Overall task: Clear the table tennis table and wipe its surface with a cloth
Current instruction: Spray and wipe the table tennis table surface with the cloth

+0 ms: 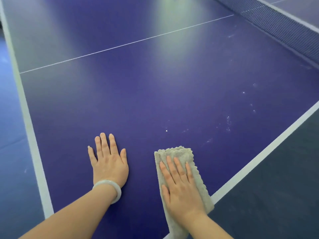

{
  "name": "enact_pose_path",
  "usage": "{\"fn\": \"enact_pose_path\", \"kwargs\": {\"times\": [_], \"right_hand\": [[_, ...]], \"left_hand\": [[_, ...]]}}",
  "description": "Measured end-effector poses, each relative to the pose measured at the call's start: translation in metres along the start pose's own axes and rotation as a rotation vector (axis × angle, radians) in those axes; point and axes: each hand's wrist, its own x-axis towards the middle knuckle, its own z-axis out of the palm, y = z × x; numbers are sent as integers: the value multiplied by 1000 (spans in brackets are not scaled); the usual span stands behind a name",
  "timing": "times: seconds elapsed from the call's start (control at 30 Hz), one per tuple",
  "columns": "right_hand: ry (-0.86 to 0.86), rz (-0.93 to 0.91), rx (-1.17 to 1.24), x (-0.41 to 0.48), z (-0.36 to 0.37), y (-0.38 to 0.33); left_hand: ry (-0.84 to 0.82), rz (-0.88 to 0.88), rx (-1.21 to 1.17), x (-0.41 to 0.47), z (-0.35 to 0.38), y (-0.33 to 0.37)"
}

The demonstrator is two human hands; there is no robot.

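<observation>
- Blue floor [8,152] runs down the far left of the frame. Beside it is the table [155,87], purple-blue with a white edge stripe and a thin centre line [120,46] across the upper left.
- No loose items on the visible half, so clearing looks done.
- Left hand [110,163], lower left of centre: flat on bare table, fingers straight and spread, holding nothing. Pale bangle [110,188] on the wrist. Probably bracing.
- Cloth [177,152], lower middle: folded beige strip lying flat on the table, near end crossing the edge stripe.
- Right hand [181,185]: palm down on the cloth, fingers straight, pressing rather than gripping.
- Step in hand: wiping, apparently near the table's corner.
- White specks [228,121] and faint smears, middle right, just beyond the cloth. Next move likely calls for pushing the cloth forward-right over them with even pressure.
- Net [276,26] in the upper right; dark floor [284,187] in the lower right.
</observation>
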Motion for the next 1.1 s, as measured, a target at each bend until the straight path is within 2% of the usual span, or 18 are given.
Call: {"fn": "enact_pose_path", "kwargs": {"times": [0.17, 0.3, 0.37, 0.47, 0.57, 0.67, 0.83, 0.9, 0.93, 1.03, 1.1], "right_hand": [[-56, -197, 32, 90, 1, -25], [-62, -284, -14, 155, -12, -1], [-48, -123, -20, 169, -19, 26], [-2, 340, 46, 152, -24, 59], [93, 607, 54, 99, -18, 44], [125, 562, 57, 80, -8, 10], [34, 111, 36, 137, -14, 8], [4, 50, 24, 143, -17, 30], [5, 110, 21, 140, -17, 45], [64, 498, 43, 108, -15, 73], [122, 599, 53, 77, -8, 53]], "left_hand": [[3, -4, -2, 2, 3, -1], [7, -7, -20, 2, 3, -1], [9, -6, -29, 2, 3, -1], [10, -3, -28, 2, 4, -1], [20, -7, -16, 2, 5, -2], [4, -8, -1, 2, 5, 0], [14, -6, 1, 2, 4, -1], [17, -7, 0, 2, 4, -2], [18, -8, -4, 2, 5, -2], [19, -9, -3, 3, 6, -2], [15, -10, -2, 2, 7, -2]]}}
